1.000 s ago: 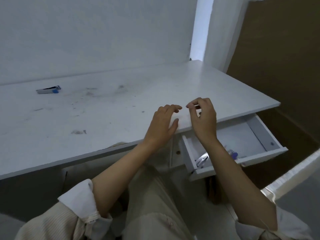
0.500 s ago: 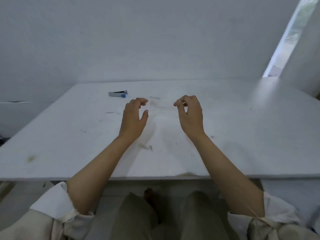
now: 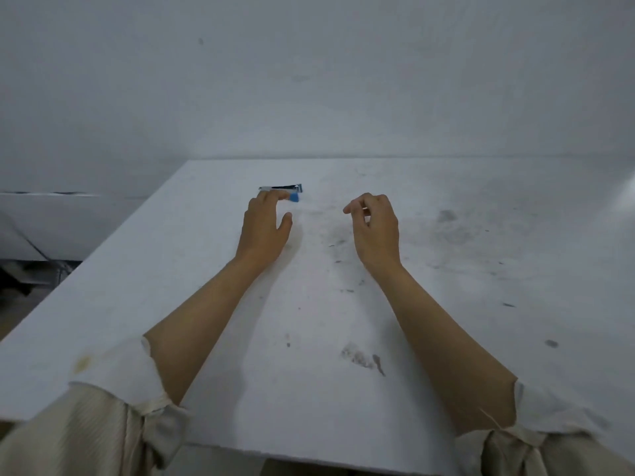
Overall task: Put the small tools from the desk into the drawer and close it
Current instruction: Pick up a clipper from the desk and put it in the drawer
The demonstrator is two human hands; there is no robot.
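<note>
A small silver tool with a blue end (image 3: 288, 192) lies on the white desk (image 3: 481, 235), near its far edge. My left hand (image 3: 264, 228) reaches over the desk with its fingers spread, and the fingertips rest at the tool's near side, partly covering it. My right hand (image 3: 376, 228) hovers to the right of it, fingers loosely curled with nothing in them. The drawer is out of view.
A white wall (image 3: 309, 80) rises right behind the desk. The desk's left edge drops to a dark floor area (image 3: 27, 280). Grey smudges mark the desktop (image 3: 360, 359).
My view has swung from the open drawer at the right to the desk's middle. Both hands moved forward, and the left one has reached the silver and blue tool.
</note>
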